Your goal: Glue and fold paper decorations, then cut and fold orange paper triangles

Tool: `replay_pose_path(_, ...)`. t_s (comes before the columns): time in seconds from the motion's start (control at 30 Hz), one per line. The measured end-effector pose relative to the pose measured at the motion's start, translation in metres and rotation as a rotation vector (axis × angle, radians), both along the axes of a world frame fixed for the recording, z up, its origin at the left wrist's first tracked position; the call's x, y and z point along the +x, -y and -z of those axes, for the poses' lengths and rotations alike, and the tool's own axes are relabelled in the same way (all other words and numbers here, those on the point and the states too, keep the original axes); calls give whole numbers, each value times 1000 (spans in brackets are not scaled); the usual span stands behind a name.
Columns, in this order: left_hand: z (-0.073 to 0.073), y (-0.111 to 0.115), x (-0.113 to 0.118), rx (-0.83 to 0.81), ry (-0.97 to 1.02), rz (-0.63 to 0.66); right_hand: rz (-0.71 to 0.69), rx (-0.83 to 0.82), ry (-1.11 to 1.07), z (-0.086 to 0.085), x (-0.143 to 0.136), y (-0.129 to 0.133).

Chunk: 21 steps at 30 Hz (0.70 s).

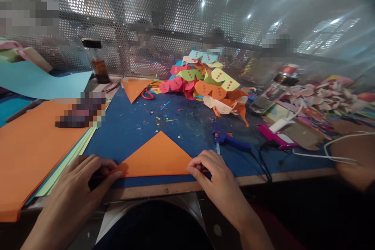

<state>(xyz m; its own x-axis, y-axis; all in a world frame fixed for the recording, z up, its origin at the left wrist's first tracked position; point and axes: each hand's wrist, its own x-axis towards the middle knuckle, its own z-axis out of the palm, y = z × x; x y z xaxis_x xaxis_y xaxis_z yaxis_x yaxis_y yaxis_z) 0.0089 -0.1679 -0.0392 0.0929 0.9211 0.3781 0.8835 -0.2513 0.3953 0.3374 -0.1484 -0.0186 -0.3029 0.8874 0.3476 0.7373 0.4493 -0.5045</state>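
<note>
An orange sheet of paper folded into a triangle (159,156) lies on the blue table top, its peak pointing away from me and its long side near the front edge. My left hand (88,175) pinches the left corner between thumb and fingers. At the opposite corner, my right hand (211,170) holds the paper the same way, fingers closed. A blue glue gun (231,140) rests just beyond my right hand. Beside my left hand lies a stack of coloured paper (49,140), orange on top.
Cut and folded coloured paper shapes (205,78) are heaped at the back. Red-handled scissors (148,93) and another orange triangle (136,88) lie left of them. Bottles (101,66) stand at both sides. Someone's arm (356,156) shows at right, near a white cable (316,156).
</note>
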Motion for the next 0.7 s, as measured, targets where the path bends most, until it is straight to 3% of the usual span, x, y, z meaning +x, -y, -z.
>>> replay_pose_path(0.37,2,0,-3,-2,2,41,50,-5,21,2,0,-1)
replay_pose_path(0.7,1,0,0,-65,-16,-21,75,-18,31,4,2,-1)
